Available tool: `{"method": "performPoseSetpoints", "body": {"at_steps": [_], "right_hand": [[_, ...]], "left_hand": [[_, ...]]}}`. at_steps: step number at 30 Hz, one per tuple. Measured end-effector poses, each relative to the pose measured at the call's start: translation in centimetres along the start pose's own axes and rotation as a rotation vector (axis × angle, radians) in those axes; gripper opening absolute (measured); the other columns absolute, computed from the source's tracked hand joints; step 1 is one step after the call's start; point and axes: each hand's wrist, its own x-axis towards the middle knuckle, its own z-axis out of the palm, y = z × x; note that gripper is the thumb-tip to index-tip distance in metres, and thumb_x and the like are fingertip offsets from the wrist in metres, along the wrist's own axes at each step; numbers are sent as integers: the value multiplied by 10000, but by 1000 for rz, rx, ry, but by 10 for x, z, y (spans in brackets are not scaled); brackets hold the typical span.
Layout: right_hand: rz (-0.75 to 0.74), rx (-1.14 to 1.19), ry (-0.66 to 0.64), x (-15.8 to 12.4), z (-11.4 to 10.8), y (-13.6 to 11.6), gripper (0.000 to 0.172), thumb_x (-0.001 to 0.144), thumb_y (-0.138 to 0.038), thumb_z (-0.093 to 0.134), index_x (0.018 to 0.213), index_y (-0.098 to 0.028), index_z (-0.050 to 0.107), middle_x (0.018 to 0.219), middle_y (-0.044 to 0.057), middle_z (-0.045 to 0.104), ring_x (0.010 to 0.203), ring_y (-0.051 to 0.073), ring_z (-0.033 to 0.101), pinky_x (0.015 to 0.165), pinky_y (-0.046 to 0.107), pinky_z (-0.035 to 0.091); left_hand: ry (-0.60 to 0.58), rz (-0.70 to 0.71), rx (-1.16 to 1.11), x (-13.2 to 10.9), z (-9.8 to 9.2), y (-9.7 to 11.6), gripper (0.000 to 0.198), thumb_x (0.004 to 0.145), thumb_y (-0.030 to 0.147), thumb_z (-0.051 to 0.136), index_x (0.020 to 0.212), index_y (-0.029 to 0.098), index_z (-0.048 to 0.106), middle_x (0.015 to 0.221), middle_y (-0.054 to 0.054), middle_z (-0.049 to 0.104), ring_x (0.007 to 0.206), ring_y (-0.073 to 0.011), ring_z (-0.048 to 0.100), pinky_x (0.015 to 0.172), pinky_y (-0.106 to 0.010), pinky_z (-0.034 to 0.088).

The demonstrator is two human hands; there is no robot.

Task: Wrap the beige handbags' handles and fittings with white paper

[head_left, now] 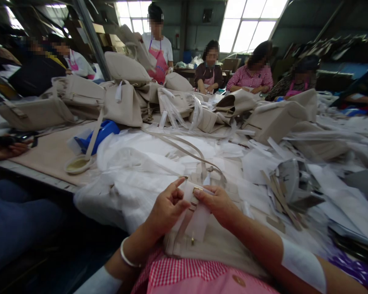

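Observation:
A beige handbag (230, 241) lies in front of me against my apron. My right hand (217, 204) grips its strap (185, 224), the thumb pressing by a gold buckle (197, 190). Across the strap is a thin white sheet of wrapping (200, 224). My left hand (168, 206) is beside the strap, index finger stretched out and the others curled in towards the thumb. Whether those curled fingers pinch anything is hidden. A small gold clasp (192, 241) shows lower on the bag. Its long thin shoulder strap (184, 147) loops away behind my hands.
Several beige bags (122, 104) are piled across the far side of the table. White wrapping (125, 163) spreads left of my hands. A blue container (102, 132) and a round dish (77, 164) stand left. A grey tape dispenser (297, 183) is right. Co-workers sit or stand behind.

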Motion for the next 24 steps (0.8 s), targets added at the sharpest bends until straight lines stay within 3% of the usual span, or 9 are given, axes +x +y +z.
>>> {"method": "performPoseSetpoints", "body": {"at_steps": [2,4,7,11,14,16,19,21,24], "right_hand": [[-26,22,-12,-2,-1,1,398,722,-515,706,729,-119,664,574,-4,571,478,84,424,467,224,326],[-42,20,-12,-4,-1,1,402,712,-518,712,725,-119,662,593,4,581,499,95,442,478,229,341],[-53,-6,29,-6,0,0,403,704,-520,710,695,-123,640,585,-3,555,511,100,438,480,230,340],[-74,-56,93,-7,4,0,410,689,-526,705,611,-143,581,540,-21,486,506,97,400,466,228,306],[-99,-141,127,-7,2,3,399,712,-515,681,567,-163,558,513,-22,463,505,112,410,466,238,312],[-161,-240,138,-7,-5,5,360,766,-490,639,607,-169,609,557,0,526,549,141,474,504,255,372],[-411,-425,123,-9,-28,3,315,849,-434,583,1020,-196,701,928,72,671,757,200,593,673,313,484],[-663,-621,29,-11,-45,-1,467,842,-394,624,1282,-241,589,1240,113,590,1000,250,593,842,375,490],[-986,-970,-125,-12,-59,-11,438,834,-311,661,1268,-279,609,1434,111,440,1276,304,437,1032,459,381]], "left_hand": [[-121,-206,-244,3,-5,0,682,836,640,525,1286,128,543,765,-38,611,600,-134,565,565,-256,459],[-191,-305,-324,5,-6,0,598,857,612,522,1174,115,623,763,-60,649,610,-139,589,608,-275,484],[-258,-257,-199,6,1,5,488,843,542,600,1076,123,689,846,-82,703,729,-175,628,712,-295,497],[-287,-140,22,4,14,15,476,864,558,554,974,127,725,887,-69,712,848,-201,624,762,-277,474],[-341,-235,-42,1,22,16,550,888,606,462,906,111,703,736,-53,673,667,-160,593,613,-257,454],[-326,-285,-97,-1,25,12,553,884,620,452,842,112,668,635,-23,608,522,-111,504,485,-224,374],[-271,-267,-159,-2,26,5,491,884,595,481,789,130,606,576,24,511,452,-68,387,420,-197,261],[-253,-250,-183,-2,26,3,461,888,580,486,771,143,572,558,44,464,447,-61,349,421,-196,235],[-262,-229,-131,-3,27,7,463,894,581,467,743,150,549,552,46,444,459,-69,351,434,-203,246]]}}
